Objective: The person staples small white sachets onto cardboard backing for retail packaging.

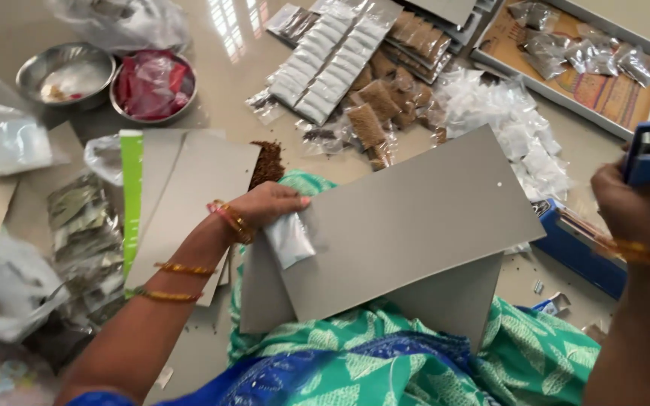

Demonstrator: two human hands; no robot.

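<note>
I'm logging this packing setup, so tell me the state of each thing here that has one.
left hand: pressing a small white packet onto the grey card
right hand: gripping a blue stapler, raised off the card
grey card: lying tilted across the lap
left steel bowl: nearly empty
right steel bowl: holding red wrappers

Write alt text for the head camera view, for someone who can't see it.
A person's left hand presses a small white plastic sachet onto a grey cardboard sheet on their lap, while the right hand holds a blue stapler. Around them lie rows of small filled packets and two round steel bowls on the floor.
</note>
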